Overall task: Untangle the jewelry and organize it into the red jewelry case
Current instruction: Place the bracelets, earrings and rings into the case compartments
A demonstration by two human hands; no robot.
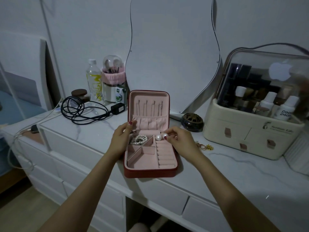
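1. While the near compartments of the red jewelry case (150, 172) sit bare, the task looks roughly midway.
2. Farther in, the right hand (181, 143) pinches a pearl earring (165, 135) beside its twin (158, 137) at the ring rolls; the left hand (120, 138) grips the case's side.
3. A pearl strand (139, 139) is stowed; gold pieces (204, 146) wait on the dresser (234, 164).

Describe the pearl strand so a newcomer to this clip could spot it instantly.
Find the open red jewelry case at the dresser's front edge. In its pink tray, the pearl strand lies coiled in the far-left compartment, beside the left hand. Unlike the two large single pearls nearby, it is many small beads.
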